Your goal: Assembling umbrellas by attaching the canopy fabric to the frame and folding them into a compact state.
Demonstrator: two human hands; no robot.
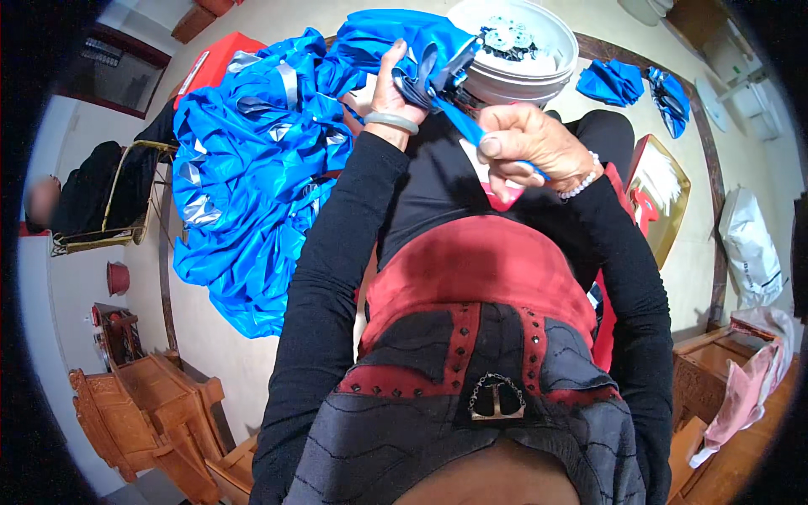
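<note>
Fingers: right hand [543, 145] clenched on the blue strip [459, 120]; left hand [394, 94] grasping the gathered end [421, 80], thumb raised beside it, other fingertips largely hidden.
Gathered end and strip: in front of the torso, near the bucket; the strip runs straight and slanting between the hands.
Handling: best done, it seems, with the left hand anchoring the folds and the right drawing evenly; slick sheeting would probably slip from a loose pinch.
Blue pile [252, 168]: left of the hands; thin, glossy, deeply creased, with silvery patches.
Bucket [555, 63]: round, white, smooth-walled; small black and pale pieces [509, 38] inside.
Blue bundles [610, 82]: two, crumpled, right of the bucket.
Tray [679, 206]: gold-coloured, shallow, holding slender white pieces [658, 181].
Sack [749, 244]: white, slumped, far right.
</note>
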